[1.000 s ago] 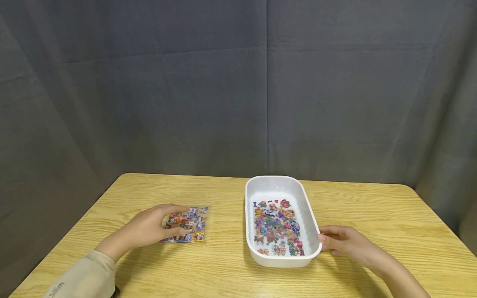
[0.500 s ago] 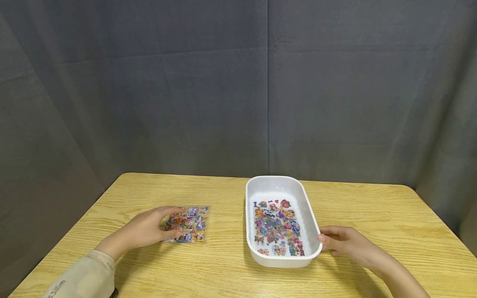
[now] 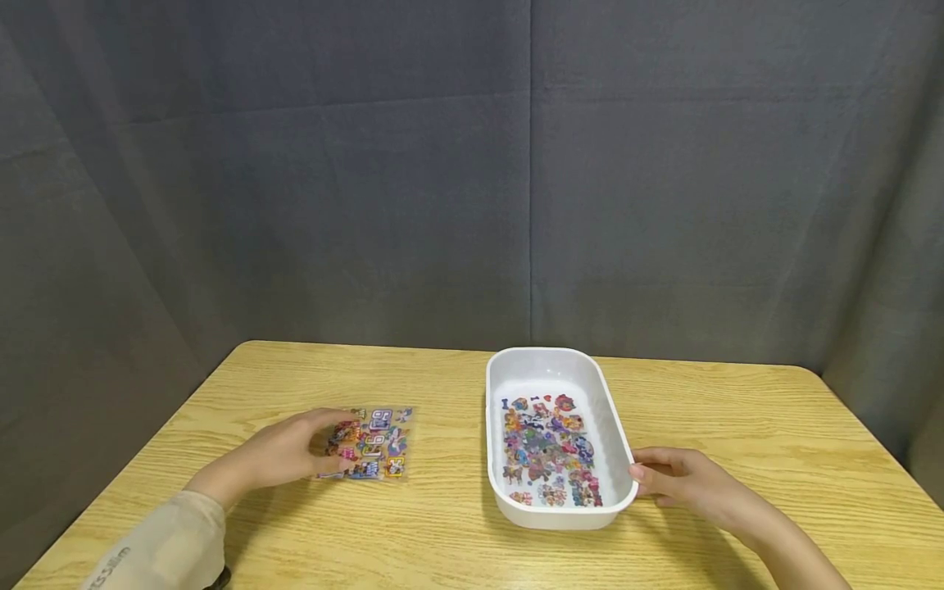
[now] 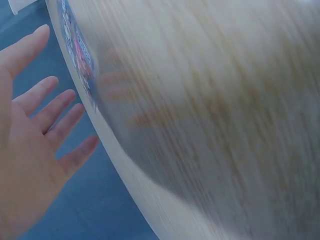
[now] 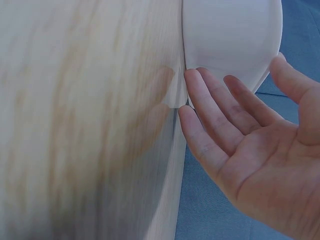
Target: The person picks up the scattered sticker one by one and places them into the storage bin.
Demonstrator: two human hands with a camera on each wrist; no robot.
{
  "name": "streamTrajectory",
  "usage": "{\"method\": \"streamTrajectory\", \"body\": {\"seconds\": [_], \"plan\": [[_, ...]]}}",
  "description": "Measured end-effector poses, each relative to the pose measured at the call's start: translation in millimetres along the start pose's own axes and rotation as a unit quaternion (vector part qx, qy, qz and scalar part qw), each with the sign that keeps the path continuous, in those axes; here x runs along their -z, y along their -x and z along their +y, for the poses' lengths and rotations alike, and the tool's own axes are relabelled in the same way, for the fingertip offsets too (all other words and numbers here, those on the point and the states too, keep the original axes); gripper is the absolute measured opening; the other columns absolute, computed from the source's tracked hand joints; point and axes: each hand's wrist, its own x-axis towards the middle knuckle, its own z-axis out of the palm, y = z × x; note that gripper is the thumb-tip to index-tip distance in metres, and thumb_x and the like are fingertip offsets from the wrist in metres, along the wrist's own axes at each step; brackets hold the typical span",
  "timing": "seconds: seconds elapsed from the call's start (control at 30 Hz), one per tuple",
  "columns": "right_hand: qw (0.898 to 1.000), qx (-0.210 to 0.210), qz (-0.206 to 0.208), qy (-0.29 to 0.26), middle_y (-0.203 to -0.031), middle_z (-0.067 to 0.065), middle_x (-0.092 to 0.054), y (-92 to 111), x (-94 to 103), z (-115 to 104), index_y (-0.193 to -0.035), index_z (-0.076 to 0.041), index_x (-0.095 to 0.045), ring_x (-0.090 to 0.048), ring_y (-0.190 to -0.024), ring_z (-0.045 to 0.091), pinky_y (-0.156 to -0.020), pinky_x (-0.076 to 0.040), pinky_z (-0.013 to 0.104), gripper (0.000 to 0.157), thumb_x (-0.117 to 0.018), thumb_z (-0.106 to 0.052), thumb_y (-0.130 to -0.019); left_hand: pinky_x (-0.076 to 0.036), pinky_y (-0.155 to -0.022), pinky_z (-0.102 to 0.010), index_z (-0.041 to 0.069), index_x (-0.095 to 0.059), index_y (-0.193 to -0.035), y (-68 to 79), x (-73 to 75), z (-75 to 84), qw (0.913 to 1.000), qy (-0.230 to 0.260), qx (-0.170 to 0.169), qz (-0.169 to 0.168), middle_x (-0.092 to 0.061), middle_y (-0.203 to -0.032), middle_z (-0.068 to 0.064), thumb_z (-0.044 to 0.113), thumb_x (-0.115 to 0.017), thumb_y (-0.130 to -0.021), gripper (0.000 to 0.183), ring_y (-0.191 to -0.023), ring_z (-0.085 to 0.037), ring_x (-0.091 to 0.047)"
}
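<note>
On the left of the table lies a clear packet or sheet of colourful stickers (image 3: 383,444) with numbers and cartoon figures. My left hand (image 3: 273,452) is at its left end, fingers and thumb spread over it; in the left wrist view the fingers (image 4: 52,112) are loosely straight, with nothing held between them. A white rectangular tray (image 3: 615,426) stands right of the middle, with more cartoon stickers (image 3: 546,451) flat on its bottom. My right hand (image 3: 693,485) touches the tray's near right corner, thumb at the rim. Its fingers (image 5: 207,100) lie nearly straight by the outer wall.
Both things lie on a light wooden table (image 3: 450,459), with a strip of bare wood between packet and tray. A dark grey curtain (image 3: 413,188) hangs behind the table's back edge and along both sides.
My left hand has drawn back slightly to the left, uncovering more of the sticker packet. The right hand and the tray have stayed in place.
</note>
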Motion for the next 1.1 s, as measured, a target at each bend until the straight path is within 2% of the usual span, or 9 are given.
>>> {"method": "streamTrajectory", "body": {"seconds": [0.2,0.43,0.6,0.87,1.1], "plan": [[1.0,0.0,-0.002,-0.002,-0.121,0.027,-0.063,0.1,0.3,0.0,-0.136,0.022,-0.04,-0.065,-0.108,0.034,-0.087,-0.054,0.051,0.061,-0.055,-0.027,-0.104,-0.041,-0.098,-0.064,0.014,-0.047,-0.148,-1.2,-0.8,-3.6,0.9999,0.005,0.009,-0.008,-0.046,-0.148,-0.016,0.044,-0.075,-0.087,0.074,-0.132,-0.043,-0.045],[1.0,0.001,0.002,0.003,-0.123,0.029,-0.062,0.5,0.0,0.7,-0.136,0.022,-0.041,-0.063,-0.11,0.037,-0.087,-0.054,0.051,0.061,-0.055,-0.028,-0.104,-0.035,-0.101,-0.069,0.011,-0.045,-0.149,-2.5,-0.6,-5.6,0.9995,0.017,0.013,-0.024,-0.042,-0.151,-0.018,0.047,-0.076,-0.085,0.079,-0.136,-0.046,-0.038],[1.0,0.001,0.0,0.001,-0.122,0.029,-0.063,0.0,-0.2,0.5,-0.136,0.022,-0.041,-0.064,-0.11,0.038,-0.087,-0.054,0.051,0.061,-0.054,-0.028,-0.104,-0.035,-0.102,-0.067,0.009,-0.046,-0.148,-4.1,-1.2,-7.0,0.9992,0.023,0.014,-0.031,-0.039,-0.152,-0.02,0.044,-0.078,-0.084,0.08,-0.135,-0.045,-0.04],[1.0,-0.006,-0.001,-0.001,-0.121,0.026,-0.064,0.5,-0.6,-1.1,-0.137,0.021,-0.041,-0.064,-0.111,0.037,-0.088,-0.053,0.052,0.062,-0.055,-0.029,-0.103,-0.038,-0.099,-0.066,0.01,-0.051,-0.145,-4.1,-1.6,-3.2,0.9979,-0.044,0.01,-0.047,-0.039,-0.152,-0.021,0.046,-0.078,-0.083,0.076,-0.135,-0.047,-0.039],[1.0,-0.013,0.0,-0.003,-0.121,0.026,-0.064,1.1,-1.0,-1.7,-0.137,0.02,-0.041,-0.063,-0.112,0.038,-0.089,-0.053,0.053,0.063,-0.056,-0.03,-0.103,-0.039,-0.097,-0.067,0.012,-0.052,-0.145,-4.2,-2.8,-1.8,0.9969,-0.061,0.019,-0.046,-0.041,-0.151,-0.02,0.048,-0.077,-0.082,0.077,-0.134,-0.047,-0.041]]}}
